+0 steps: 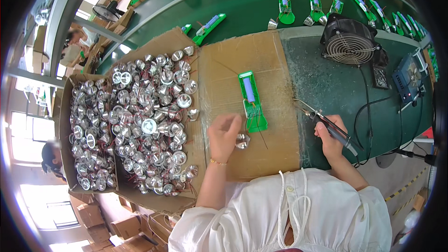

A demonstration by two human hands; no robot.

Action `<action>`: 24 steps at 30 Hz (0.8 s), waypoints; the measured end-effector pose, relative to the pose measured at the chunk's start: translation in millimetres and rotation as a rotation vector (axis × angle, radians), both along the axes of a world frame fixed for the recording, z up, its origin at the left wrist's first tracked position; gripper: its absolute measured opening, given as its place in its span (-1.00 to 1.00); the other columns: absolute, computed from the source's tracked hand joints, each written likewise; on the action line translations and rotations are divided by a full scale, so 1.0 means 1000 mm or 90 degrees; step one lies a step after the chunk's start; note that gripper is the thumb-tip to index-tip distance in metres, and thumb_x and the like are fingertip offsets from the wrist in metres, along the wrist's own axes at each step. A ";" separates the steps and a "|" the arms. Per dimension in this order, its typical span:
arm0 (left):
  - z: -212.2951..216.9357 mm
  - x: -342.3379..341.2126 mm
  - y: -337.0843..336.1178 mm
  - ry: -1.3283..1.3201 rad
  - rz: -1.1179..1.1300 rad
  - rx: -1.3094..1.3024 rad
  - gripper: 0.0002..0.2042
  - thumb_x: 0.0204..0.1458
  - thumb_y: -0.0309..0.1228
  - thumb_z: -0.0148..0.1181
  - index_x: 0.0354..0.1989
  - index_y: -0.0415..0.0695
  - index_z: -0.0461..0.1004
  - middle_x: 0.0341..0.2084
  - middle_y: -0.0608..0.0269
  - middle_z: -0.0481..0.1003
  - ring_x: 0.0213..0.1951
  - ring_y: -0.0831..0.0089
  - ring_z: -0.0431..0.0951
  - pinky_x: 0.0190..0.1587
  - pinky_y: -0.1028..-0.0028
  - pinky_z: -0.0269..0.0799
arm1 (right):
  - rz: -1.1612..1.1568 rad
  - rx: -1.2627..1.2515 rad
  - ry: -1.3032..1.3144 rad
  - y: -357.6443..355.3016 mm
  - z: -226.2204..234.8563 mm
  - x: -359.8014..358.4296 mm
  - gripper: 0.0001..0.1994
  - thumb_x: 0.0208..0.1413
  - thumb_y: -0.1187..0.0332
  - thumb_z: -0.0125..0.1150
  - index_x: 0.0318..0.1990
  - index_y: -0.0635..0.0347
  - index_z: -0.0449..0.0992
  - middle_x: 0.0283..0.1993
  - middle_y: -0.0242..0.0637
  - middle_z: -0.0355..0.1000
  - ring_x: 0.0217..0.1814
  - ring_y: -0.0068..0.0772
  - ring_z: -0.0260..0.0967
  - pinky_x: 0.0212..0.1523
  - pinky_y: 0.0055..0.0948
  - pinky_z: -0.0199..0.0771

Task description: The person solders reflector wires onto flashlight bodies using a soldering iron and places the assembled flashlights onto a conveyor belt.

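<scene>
The left hand [224, 135] pinches a silver reflector [242, 141] beside the green holder [252, 101]. The right hand [330, 136] grips a soldering iron [326, 123]. A cardboard box [65, 112] brims with reflectors.

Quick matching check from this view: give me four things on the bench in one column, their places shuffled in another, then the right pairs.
1 soldering iron
2 green board
3 small fan
4 silver reflectors

A piled in the cardboard box, far left
B in the right hand
C on the cardboard sheet, ahead of the left hand
D back right on the bench

Pairs: 1-B, 2-C, 3-D, 4-A
</scene>
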State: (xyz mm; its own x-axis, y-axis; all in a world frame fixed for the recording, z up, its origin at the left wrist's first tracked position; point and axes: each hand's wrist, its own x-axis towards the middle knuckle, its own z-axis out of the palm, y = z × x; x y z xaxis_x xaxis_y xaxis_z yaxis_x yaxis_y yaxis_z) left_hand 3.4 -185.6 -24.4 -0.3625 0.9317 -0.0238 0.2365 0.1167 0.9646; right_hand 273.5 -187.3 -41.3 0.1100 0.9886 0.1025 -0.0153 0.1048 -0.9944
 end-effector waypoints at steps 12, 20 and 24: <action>0.008 -0.003 0.222 0.434 -0.136 0.061 -0.76 -0.14 -0.26 0.08 -0.58 -0.20 0.52 -0.67 0.06 0.48 -0.58 0.22 0.52 -0.45 0.37 0.41 | 0.018 0.014 -0.123 0.003 -0.019 0.007 -0.86 -0.05 0.51 0.15 -0.39 0.26 0.29 -0.50 -0.33 0.33 -0.55 -0.62 0.29 -0.52 -0.62 0.32; 0.016 -0.088 0.315 0.879 -0.068 -0.240 -0.44 -0.29 -0.26 0.26 -0.01 0.03 0.25 -0.08 0.15 0.36 0.01 0.14 0.34 -0.03 0.04 0.22 | 0.035 0.017 -0.104 0.007 -0.001 0.006 -0.84 -0.12 0.52 0.21 -0.41 0.25 0.32 -0.52 -0.31 0.38 -0.55 -0.59 0.33 -0.53 -0.59 0.31; 0.036 -0.070 0.302 0.878 -0.171 -0.216 -0.57 -0.33 -0.28 0.23 -0.17 -0.02 0.38 -0.25 0.10 0.47 -0.14 0.18 0.47 -0.16 0.31 0.42 | 0.032 0.022 -0.090 0.011 -0.003 0.007 -0.85 -0.15 0.52 0.22 -0.43 0.25 0.34 -0.52 -0.30 0.39 -0.55 -0.58 0.33 -0.53 -0.59 0.30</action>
